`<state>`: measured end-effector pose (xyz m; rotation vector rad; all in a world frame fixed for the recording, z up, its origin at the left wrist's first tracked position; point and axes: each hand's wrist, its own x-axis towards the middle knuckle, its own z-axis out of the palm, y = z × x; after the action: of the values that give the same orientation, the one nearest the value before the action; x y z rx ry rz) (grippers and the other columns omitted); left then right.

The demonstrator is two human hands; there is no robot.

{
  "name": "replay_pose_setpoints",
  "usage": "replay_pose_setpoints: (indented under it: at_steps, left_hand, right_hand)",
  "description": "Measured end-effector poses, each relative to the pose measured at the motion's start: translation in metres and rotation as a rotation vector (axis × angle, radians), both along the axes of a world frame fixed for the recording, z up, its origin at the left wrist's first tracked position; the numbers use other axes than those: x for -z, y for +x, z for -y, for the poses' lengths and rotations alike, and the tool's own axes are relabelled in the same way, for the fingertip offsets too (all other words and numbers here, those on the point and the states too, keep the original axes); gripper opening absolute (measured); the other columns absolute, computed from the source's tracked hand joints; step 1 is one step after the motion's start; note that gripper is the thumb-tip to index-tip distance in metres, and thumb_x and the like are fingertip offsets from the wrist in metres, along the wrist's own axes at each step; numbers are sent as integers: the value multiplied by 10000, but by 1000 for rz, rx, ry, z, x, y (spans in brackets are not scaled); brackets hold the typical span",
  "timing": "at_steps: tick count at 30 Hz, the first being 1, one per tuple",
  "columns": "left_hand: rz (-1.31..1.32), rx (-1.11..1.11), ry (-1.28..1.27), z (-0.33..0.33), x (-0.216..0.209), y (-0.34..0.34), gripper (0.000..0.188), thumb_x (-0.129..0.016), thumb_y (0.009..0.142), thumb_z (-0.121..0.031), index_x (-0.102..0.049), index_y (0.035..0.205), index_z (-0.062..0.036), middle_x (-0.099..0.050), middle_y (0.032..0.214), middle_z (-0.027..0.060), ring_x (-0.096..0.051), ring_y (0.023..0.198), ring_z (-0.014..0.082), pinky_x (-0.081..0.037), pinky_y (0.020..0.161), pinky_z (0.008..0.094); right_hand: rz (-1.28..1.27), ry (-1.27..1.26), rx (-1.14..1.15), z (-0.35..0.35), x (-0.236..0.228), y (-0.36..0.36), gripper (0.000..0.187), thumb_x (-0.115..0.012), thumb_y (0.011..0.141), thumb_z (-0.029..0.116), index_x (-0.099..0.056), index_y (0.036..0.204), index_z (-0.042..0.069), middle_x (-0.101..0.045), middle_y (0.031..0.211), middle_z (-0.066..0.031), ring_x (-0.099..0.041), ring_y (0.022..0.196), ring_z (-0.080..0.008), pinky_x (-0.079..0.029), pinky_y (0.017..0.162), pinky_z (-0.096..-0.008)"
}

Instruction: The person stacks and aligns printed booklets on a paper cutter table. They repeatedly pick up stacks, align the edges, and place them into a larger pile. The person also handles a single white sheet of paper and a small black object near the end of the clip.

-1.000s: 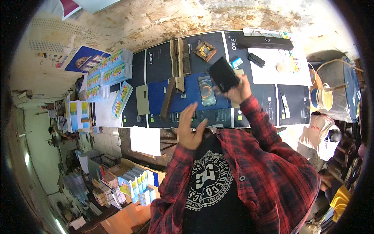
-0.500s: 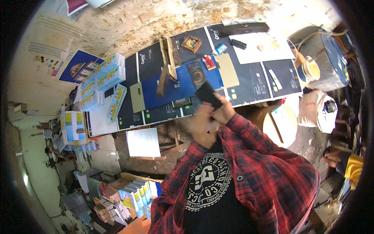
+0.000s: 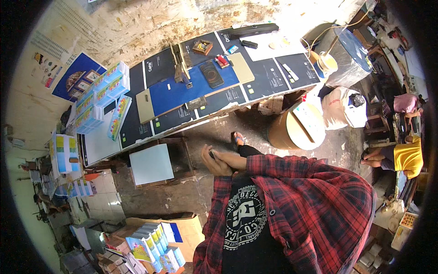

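Observation:
My left hand and my right hand are together in front of my body, beyond the table's near edge. Between them a small dark object shows, mostly covered by the fingers; its kind cannot be told. Both hands are closed around it. On the table, a blue board with beige ends lies flat. A dark, phone-like rectangle rests on it, beside a red item. A wooden clamp-like piece stands across the board's far side.
Stacked colourful booklets stand at the table's left end. A white panel sits lower, beside the table. To the right are a round drum, a white sack and a metal barrel. A person in yellow is at far right.
Both hands have drawn back from over the table edge toward my body, the dark object going with them. The view has shifted, revealing the floor and my foot.

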<state>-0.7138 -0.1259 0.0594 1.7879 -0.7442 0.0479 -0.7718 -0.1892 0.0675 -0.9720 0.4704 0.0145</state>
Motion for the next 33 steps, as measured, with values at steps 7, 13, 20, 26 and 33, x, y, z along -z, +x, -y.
replay_pose_setpoints:
  at_steps: [7,13,20,26,33]
  left_hand:
    - [14,106,-171,0,12,4,462,-372,949,-399,-579,1010,10,-591,1018,183,-572,956,354,-441,866,439]
    - [-245,241,-38,0,33,13,543,-307,984,-428,-583,1068,31,-614,1040,168,-587,950,291,-453,864,396]
    - [-456,374,417,-45,93,47,381,-601,913,-325,-605,1086,15,-657,1010,119,-624,889,190,-485,814,309]
    - [-654,341,485,-118,163,72,399,-657,877,-334,-624,1081,7,-667,947,91,-625,854,161,-491,782,288]
    - [-721,277,536,-142,179,71,372,-666,872,-317,-628,1062,1,-667,899,87,-619,790,154,-499,735,289]
  right_hand:
    - [-66,-56,-263,10,-24,-14,579,-327,982,454,-371,1386,41,-443,1343,-94,-411,1209,-164,-342,1015,-291]
    - [39,-417,-253,25,-8,-62,768,-568,795,360,-307,1450,55,-479,1348,-171,-451,1227,-276,-344,1026,-353]
    - [-1103,-190,69,28,207,-220,769,-591,704,597,-568,1220,27,-609,1182,-204,-566,1104,-306,-398,961,-404]
    - [-631,487,551,-67,215,-295,507,-573,822,402,-586,1174,38,-588,1209,-137,-450,1211,-181,-329,1029,-357]
    - [-646,666,761,-123,68,-340,282,-556,879,352,-641,977,101,-628,1111,-97,-539,1079,-113,-454,908,-329]
